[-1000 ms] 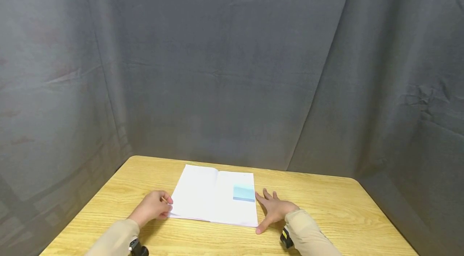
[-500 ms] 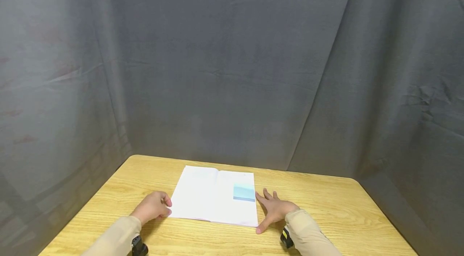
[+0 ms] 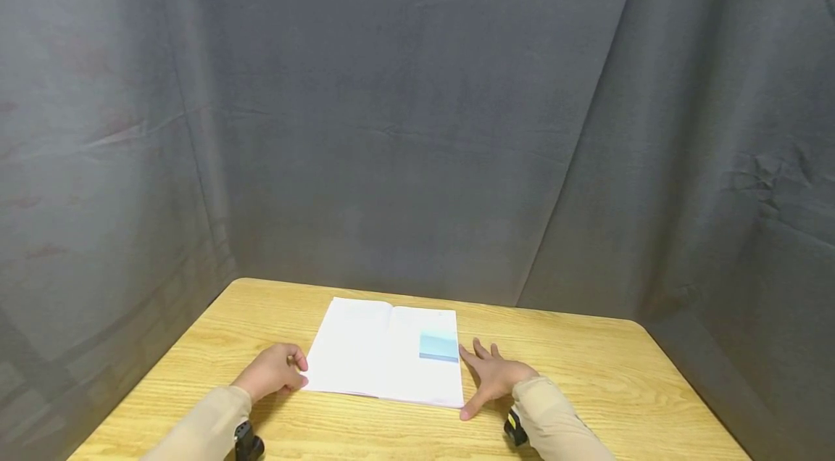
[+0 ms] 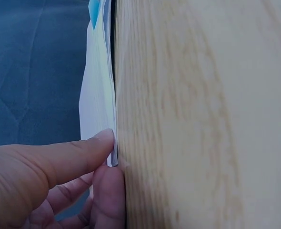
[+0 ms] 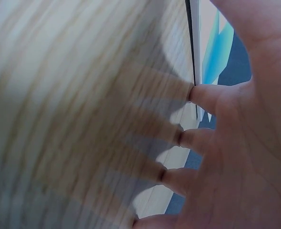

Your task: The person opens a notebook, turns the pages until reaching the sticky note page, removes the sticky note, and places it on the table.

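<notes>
An open book (image 3: pixel 365 352) lies flat, its pages washed out to white. Its right page bears a blue rectangle (image 3: pixel 438 346) with a darker lower band. At the lower left corner, my left hand (image 3: pixel 269 372) is curled, with thumb and forefinger at the book's edge. The left wrist view shows the page corner (image 4: pixel 114 160) between those two digits. My right hand (image 3: pixel 494 378) is spread beside the right edge, its thumb near the lower right corner. In the right wrist view its fingertips (image 5: pixel 190 93) rest on the wood, one against the book's edge.
The book lies on a light wooden table (image 3: pixel 574 352) with rounded far corners. Grey cloth (image 3: pixel 404 120) hangs behind it and along both sides. Small black devices are strapped to both wrists, one of them a left wrist camera (image 3: pixel 248 441).
My left fingers have shifted slightly from over the page's left margin to its lower left edge. The right hand and the book stay practically in place.
</notes>
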Tool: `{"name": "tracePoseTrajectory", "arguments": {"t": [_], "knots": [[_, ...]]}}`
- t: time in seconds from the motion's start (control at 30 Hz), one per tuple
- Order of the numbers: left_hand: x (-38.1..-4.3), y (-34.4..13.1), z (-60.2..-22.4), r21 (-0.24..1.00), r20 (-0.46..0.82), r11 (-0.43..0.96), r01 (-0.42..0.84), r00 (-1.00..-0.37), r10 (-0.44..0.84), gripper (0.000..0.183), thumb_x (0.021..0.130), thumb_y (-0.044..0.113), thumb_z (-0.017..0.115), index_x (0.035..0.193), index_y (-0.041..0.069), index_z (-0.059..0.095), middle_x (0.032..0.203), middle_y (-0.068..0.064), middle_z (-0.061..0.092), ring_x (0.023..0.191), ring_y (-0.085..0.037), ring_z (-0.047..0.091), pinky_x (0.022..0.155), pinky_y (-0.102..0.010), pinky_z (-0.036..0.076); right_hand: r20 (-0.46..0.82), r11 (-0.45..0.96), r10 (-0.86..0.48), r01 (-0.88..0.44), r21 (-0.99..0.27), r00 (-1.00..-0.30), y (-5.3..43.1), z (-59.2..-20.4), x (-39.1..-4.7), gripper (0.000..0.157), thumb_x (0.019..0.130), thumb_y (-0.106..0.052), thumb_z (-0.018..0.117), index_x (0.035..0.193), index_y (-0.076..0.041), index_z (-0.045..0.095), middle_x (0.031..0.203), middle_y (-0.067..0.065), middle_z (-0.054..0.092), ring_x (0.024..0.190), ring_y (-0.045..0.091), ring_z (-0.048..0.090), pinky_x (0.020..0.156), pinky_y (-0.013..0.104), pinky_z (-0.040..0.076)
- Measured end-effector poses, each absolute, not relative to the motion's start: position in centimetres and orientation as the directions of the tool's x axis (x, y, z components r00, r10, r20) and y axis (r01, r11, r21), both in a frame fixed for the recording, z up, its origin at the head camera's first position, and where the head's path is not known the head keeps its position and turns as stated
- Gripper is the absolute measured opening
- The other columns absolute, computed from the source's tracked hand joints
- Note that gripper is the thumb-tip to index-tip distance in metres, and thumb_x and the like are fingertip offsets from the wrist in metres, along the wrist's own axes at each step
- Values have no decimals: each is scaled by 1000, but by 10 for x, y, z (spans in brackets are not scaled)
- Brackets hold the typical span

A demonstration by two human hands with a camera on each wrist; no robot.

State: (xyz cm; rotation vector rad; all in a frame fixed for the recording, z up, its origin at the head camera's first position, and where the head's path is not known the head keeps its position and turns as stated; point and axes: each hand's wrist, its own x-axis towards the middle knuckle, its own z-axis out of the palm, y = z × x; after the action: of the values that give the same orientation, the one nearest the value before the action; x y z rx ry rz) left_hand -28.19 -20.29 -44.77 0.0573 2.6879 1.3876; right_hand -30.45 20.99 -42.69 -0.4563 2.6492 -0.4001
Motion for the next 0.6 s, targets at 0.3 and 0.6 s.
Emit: {"name": "tracePoseTrajectory", "arguments": {"t": [0.3, 0.6], "knots": [[-283, -202, -450, 807, -103, 588, -53, -993, 52, 21, 73, -7, 74, 81, 2, 56, 63, -3, 47, 55, -15, 44, 52, -27, 43, -344, 900, -380, -257, -353, -859, 212, -427, -305, 122, 62, -59, 83, 155, -16, 17, 159, 24, 9, 141, 56, 6, 99, 78, 21], [-284, -204, -452, 808, -99, 588, -47, -993, 57, 21, 73, -6, 75, 82, 2, 57, 64, -4, 48, 56, -16, 47, 53, -29, 46, -274, 751, -525, -287, -595, -806, 222, -411, -316, 109, 75, -48, 79, 152, 1, 19, 155, 28, 22, 141, 49, 23, 110, 63, 24]]}}
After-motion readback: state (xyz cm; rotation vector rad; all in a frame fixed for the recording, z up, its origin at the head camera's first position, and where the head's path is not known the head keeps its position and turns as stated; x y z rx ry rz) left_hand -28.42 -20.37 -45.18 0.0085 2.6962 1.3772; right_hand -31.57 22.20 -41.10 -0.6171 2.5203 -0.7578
